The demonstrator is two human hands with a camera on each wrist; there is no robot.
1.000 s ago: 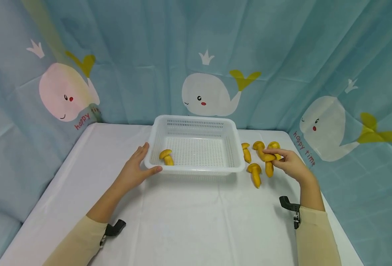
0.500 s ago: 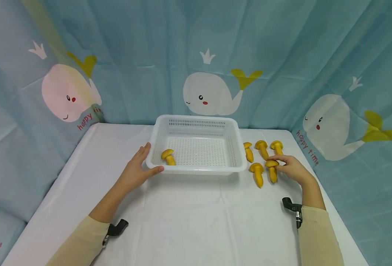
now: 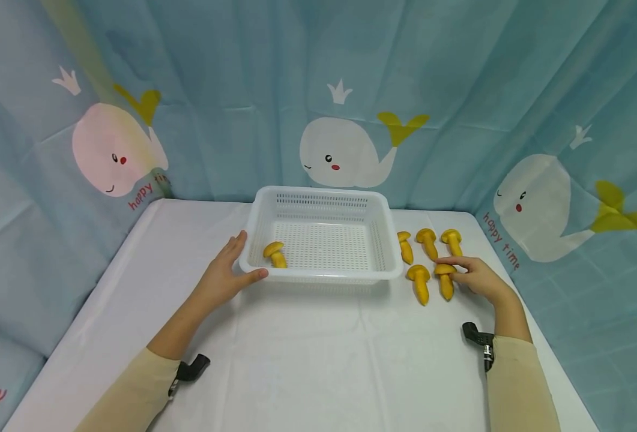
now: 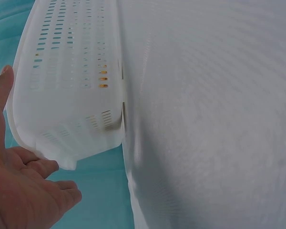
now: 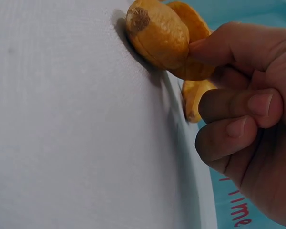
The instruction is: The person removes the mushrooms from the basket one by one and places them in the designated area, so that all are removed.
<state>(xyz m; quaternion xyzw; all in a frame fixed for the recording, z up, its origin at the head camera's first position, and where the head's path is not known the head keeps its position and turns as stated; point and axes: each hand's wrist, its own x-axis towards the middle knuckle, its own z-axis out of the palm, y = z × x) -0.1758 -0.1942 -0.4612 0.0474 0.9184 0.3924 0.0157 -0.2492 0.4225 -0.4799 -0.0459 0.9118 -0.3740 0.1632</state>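
My left hand grips the near left corner of a white plastic basket, thumb over the front rim and fingers along the left side. In the left wrist view the fingers curl at the basket's rim. One yellow mushroom lies inside, near that corner. My right hand pinches another yellow mushroom by thumb and forefinger near its cap, stem toward me. In the right wrist view this mushroom is at or just above the cloth; any small gap cannot be told.
Several more mushrooms lie right of the basket: one near mushroom and a back row with a middle mushroom. A white cloth covers the table. A blue whale-print curtain stands behind and at both sides.
My right hand has brought its mushroom nearer to me and slightly right, from against the back row to the front row. It still pinches it. My left hand stays on the basket.
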